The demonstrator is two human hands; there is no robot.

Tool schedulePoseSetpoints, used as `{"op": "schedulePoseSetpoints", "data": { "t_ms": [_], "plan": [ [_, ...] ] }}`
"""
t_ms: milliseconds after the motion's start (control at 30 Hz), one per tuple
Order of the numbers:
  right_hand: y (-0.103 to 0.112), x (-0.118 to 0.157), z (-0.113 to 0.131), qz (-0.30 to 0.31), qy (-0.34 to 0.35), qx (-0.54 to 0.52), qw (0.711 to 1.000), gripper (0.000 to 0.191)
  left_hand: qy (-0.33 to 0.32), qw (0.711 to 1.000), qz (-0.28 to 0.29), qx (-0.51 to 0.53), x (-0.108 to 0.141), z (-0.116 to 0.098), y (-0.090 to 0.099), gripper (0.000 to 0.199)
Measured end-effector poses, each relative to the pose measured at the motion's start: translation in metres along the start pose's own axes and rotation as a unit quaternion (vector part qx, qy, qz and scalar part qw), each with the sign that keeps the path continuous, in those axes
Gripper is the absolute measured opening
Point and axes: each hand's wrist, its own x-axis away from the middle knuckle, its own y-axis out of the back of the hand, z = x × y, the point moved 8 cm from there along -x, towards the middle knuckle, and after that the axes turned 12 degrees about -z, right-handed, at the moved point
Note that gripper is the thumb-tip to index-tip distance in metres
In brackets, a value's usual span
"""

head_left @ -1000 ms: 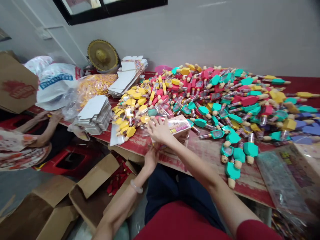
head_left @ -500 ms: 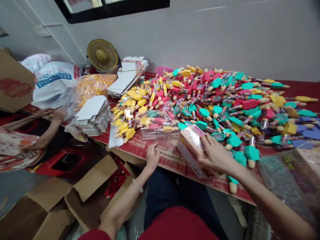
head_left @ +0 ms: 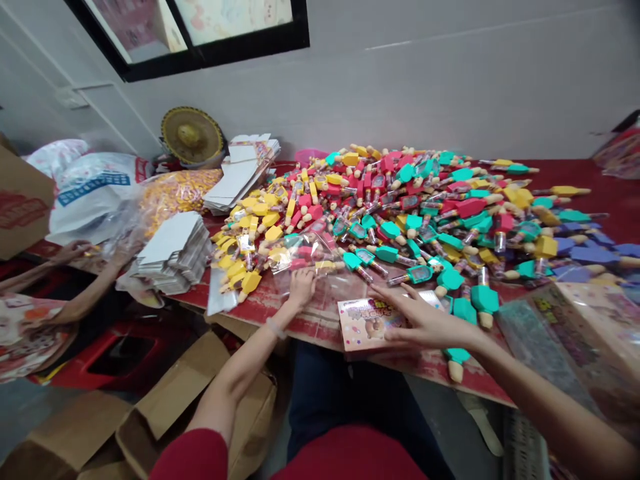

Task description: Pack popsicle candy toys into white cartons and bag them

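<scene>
My left hand (head_left: 303,287) rests its fingertips on a clear plastic bag (head_left: 320,280) lying at the front of the heap. My right hand (head_left: 425,325) lies spread against the right end of a flat pink printed box (head_left: 369,323) on the tabletop. A large heap of clear candy tubes (head_left: 400,207) with teal, pink, yellow and purple card tops and beige knobs fills the red table (head_left: 320,320). Some tubes lie close beside my right hand.
A co-worker's hands (head_left: 75,252) work at the left edge beyond stacks of flat white cartons (head_left: 173,253). Behind stand a bag of yellow pieces (head_left: 175,193) and a straw hat (head_left: 191,135). Open cardboard boxes (head_left: 150,413) sit below the table edge; printed plastic sheets (head_left: 550,347) lie right.
The pink box has gone from tilted in my right hand to lying flat on the table, nearer the front. My left hand has moved forward onto the clear bag.
</scene>
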Motion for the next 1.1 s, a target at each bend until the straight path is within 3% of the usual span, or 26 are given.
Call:
{"op": "schedulePoseSetpoints", "data": {
  "t_ms": [167, 267, 333, 500, 633, 700, 833, 967, 1033, 1100],
  "plan": [
    [-0.016, 0.000, -0.004, -0.114, -0.030, 0.106, 0.987, 0.054, 0.011, 0.996, 0.082, -0.030, 0.081, 0.033, 0.025, 0.016],
    [-0.020, 0.001, -0.002, -0.123, -0.023, 0.118, 0.985, 0.051, 0.041, 0.991, 0.119, -0.038, 0.124, 0.052, 0.036, 0.017],
    [-0.019, 0.001, -0.003, -0.118, -0.027, 0.120, 0.985, 0.051, 0.057, 0.988, 0.136, -0.037, 0.137, 0.059, 0.040, 0.014],
    [-0.017, 0.001, -0.004, -0.114, -0.032, 0.131, 0.984, 0.052, 0.082, 0.985, 0.147, -0.024, 0.130, 0.055, 0.046, 0.017],
    [-0.017, 0.002, -0.006, -0.126, -0.020, 0.136, 0.982, 0.052, 0.129, 0.978, 0.147, 0.071, 0.114, 0.047, 0.055, 0.018],
    [-0.012, 0.001, 0.001, -0.165, -0.016, 0.141, 0.976, 0.051, 0.145, 0.972, 0.144, 0.120, 0.106, 0.041, 0.065, 0.024],
    [-0.001, -0.009, 0.050, -0.272, 0.035, 0.130, 0.953, 0.054, 0.128, 0.967, 0.120, 0.186, 0.086, 0.021, 0.102, 0.037],
    [-0.019, -0.041, 0.113, -0.264, 0.125, 0.132, 0.947, 0.066, 0.123, 0.959, 0.112, 0.230, 0.072, -0.004, 0.149, 0.045],
    [-0.031, -0.063, 0.124, -0.255, 0.130, 0.157, 0.945, 0.065, 0.130, 0.950, 0.126, 0.256, 0.069, -0.013, 0.169, 0.049],
    [-0.038, -0.082, 0.122, -0.262, 0.132, 0.164, 0.942, 0.047, 0.142, 0.936, 0.148, 0.285, 0.070, -0.016, 0.184, 0.052]
  ]
}}
